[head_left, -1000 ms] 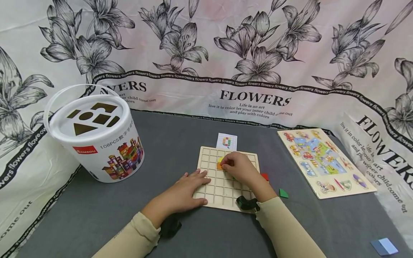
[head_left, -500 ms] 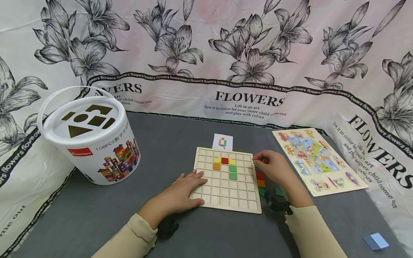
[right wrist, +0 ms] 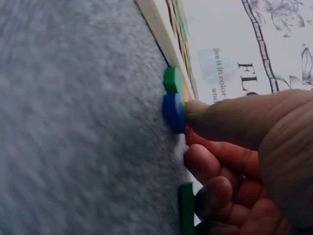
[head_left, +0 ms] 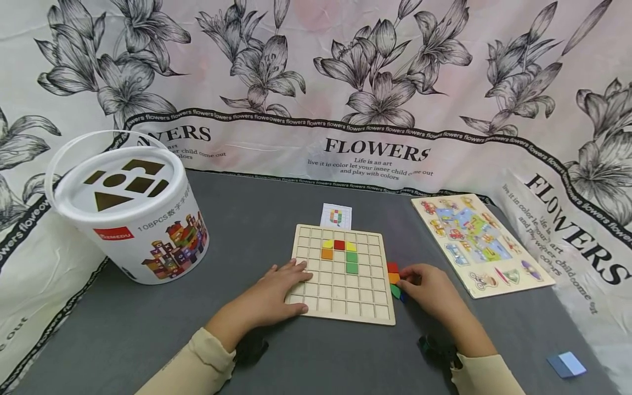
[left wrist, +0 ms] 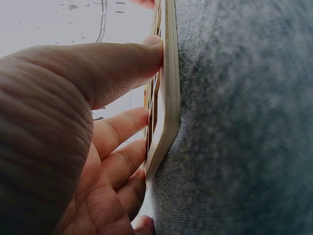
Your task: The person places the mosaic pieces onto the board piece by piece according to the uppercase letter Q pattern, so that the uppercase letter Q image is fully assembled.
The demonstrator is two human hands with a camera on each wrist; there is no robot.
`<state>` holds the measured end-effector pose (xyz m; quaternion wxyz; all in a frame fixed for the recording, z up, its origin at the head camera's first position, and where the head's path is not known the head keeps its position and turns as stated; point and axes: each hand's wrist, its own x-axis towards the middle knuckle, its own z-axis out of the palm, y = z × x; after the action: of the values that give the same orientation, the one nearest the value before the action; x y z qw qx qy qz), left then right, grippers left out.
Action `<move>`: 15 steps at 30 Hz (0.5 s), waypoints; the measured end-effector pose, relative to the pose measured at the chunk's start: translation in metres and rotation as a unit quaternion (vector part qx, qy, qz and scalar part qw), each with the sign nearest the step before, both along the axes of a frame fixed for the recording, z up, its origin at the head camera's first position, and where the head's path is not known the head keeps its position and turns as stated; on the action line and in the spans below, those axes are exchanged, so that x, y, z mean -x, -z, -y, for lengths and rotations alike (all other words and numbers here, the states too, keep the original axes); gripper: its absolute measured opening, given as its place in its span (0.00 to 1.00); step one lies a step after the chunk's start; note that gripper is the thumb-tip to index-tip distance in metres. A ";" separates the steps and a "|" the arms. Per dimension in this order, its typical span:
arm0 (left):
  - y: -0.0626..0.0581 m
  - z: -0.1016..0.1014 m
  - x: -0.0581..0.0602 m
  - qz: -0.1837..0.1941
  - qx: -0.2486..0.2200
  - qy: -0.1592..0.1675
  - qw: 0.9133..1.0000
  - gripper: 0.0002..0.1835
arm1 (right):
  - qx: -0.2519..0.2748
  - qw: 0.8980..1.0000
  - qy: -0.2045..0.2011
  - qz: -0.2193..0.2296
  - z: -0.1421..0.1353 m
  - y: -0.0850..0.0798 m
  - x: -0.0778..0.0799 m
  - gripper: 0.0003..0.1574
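My left hand (head_left: 276,292) lies flat, with its fingertips on the left edge of a wooden grid board (head_left: 326,299). In the left wrist view its thumb (left wrist: 142,54) rests on the board's edge. On the grid, a red square (head_left: 339,245) sits between two yellow pieces, with an orange square and green squares below. Right of the board, my right hand (head_left: 429,288) touches an orange block (head_left: 393,278) with thumb and finger; whether it pinches it cannot be told. A red block (head_left: 392,267), a green block (right wrist: 172,81) and a blue block (right wrist: 174,113) lie close by.
A pattern card (head_left: 336,215) stands behind the board. The white bucket (head_left: 120,219) with shape holes is at the left. A picture puzzle board (head_left: 481,244) lies at the right, and blue pieces (head_left: 566,365) near the right front. Another green block (right wrist: 187,208) lies near my right fingers.
My right hand has left the orange square on the grid, moved right off the board, then come down toward me to the loose blocks. The left hand stays on the board's edge.
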<state>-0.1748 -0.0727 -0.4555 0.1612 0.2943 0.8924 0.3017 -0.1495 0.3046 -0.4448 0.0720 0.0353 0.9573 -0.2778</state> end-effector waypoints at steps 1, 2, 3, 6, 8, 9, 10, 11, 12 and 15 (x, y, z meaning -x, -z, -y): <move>0.000 0.000 0.000 0.001 -0.001 0.000 1.000 0.36 | -0.002 1.000 0.002 -0.003 0.001 0.001 0.000 0.15; 0.000 0.000 0.000 0.002 -0.002 0.001 1.000 0.36 | -0.003 1.000 0.004 -0.008 0.002 0.001 0.000 0.16; -0.001 0.000 0.000 0.002 -0.003 0.001 1.000 0.36 | -0.006 1.000 0.004 -0.013 0.003 0.002 -0.001 0.17; -0.001 0.000 -0.001 0.003 -0.005 0.000 1.000 0.36 | -0.011 1.000 -0.004 -0.026 0.005 0.003 -0.001 0.20; -0.001 0.000 -0.001 0.004 -0.005 0.000 1.000 0.36 | -0.013 0.999 -0.011 -0.033 0.005 0.003 -0.001 0.20; -0.001 0.000 -0.001 0.005 -0.005 0.000 1.000 0.36 | -0.013 0.999 -0.013 -0.036 0.005 0.003 -0.001 0.19; -0.001 0.000 -0.001 0.005 -0.004 0.000 1.000 0.36 | -0.011 0.999 -0.014 -0.038 0.005 0.004 -0.001 0.18; -0.001 0.000 0.000 0.006 -0.003 0.000 1.000 0.36 | -0.007 0.999 -0.013 -0.039 0.005 0.004 -0.001 0.16; -0.001 0.000 0.000 0.006 -0.002 0.000 1.000 0.36 | -0.005 0.999 -0.013 -0.041 0.005 0.005 -0.002 0.15; -0.001 0.000 0.000 0.005 0.000 0.001 1.000 0.36 | 0.004 0.999 -0.012 -0.044 0.004 0.006 -0.002 0.12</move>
<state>-0.1744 -0.0728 -0.4541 0.1659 0.2939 0.8913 0.3027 -0.1474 0.3008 -0.4506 0.0334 0.0117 0.9586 -0.2825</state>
